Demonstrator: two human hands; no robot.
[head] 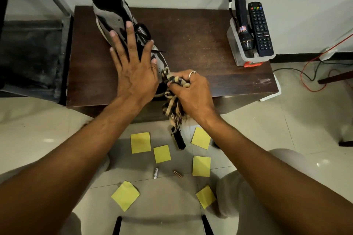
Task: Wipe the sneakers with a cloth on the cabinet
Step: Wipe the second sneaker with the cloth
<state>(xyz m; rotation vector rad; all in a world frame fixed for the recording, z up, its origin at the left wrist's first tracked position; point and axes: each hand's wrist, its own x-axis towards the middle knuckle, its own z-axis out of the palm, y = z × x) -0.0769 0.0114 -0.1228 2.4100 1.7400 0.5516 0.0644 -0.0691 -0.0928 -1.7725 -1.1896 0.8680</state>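
Grey-black suede sneaker (114, 15) on dark wood bench (200, 40), near left edge. Left hand (133, 68) flat on it, fingers splayed. Right hand (191, 89) fingers clenched round striped, frayed cloth (172, 108) at toe.

Grey-black sneaker (112, 15) on dark cabinet (191, 47); striped cloth (174, 89) bunched at toe.

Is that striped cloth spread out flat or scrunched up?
Scrunched up: the right hand grips the black-and-beige striped cloth in a wad against the grey sneaker, frayed end dangling.
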